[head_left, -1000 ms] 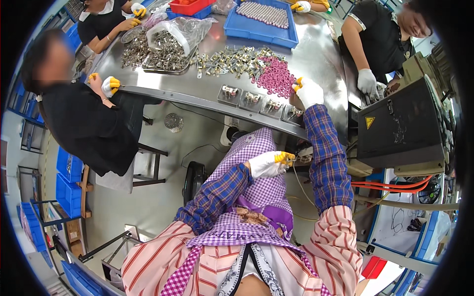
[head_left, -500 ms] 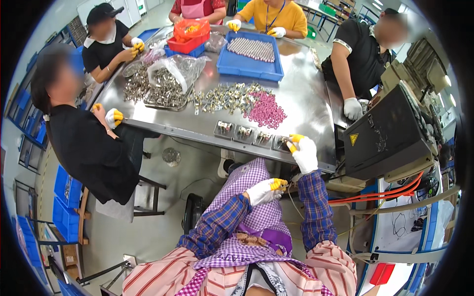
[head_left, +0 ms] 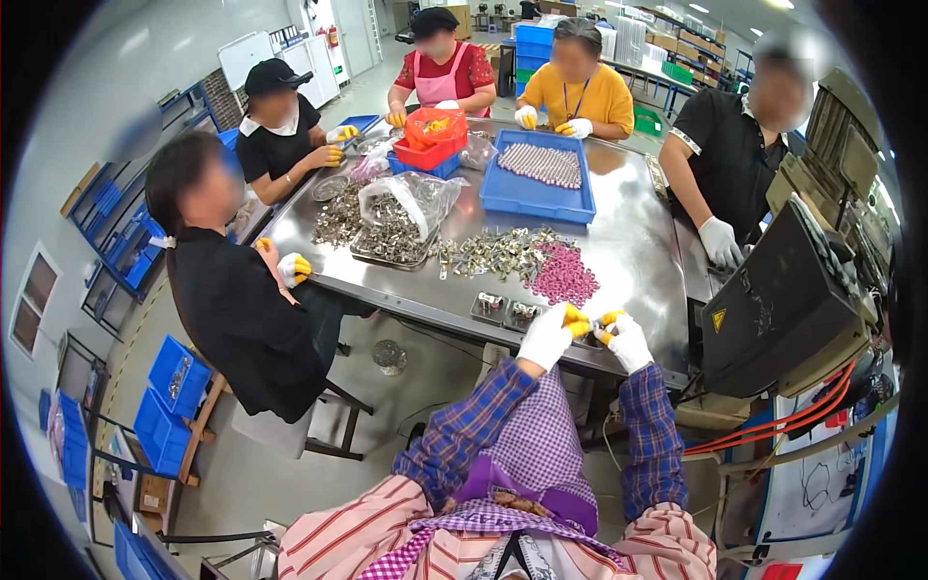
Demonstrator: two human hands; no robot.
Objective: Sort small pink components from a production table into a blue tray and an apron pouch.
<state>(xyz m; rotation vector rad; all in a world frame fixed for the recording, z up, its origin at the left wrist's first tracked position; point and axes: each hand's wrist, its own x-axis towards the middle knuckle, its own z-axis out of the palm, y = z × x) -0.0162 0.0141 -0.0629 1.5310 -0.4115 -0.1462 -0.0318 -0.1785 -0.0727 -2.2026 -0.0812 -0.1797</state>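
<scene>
My left hand (head_left: 553, 336), in a white glove with yellow fingertips, is raised at the table's near edge, its fingers pinched together. Close beside it, my gloved right hand (head_left: 626, 340) has its fingertips closed too, facing the left ones. Whatever lies between the fingertips is too small to make out. Just left of my hands sit small dark square blocks (head_left: 489, 306) with metal parts on top. Other such blocks are partly hidden behind my left hand. Beyond them lie a heap of pink rings (head_left: 563, 275) and a spread of small metal parts (head_left: 488, 253).
A tray (head_left: 372, 257) heaped with metal parts and a plastic bag (head_left: 435, 198) stands further left. Behind is a blue tray (head_left: 536, 200) of rows of small pieces, with a red basket (head_left: 420, 155) near it. A dark machine box (head_left: 773, 309) borders the right. Several co-workers surround the metal table.
My left hand has come up from my lap to the table edge, meeting my right hand. The right hand has left the rightmost block. The view has shifted, showing more of the room.
</scene>
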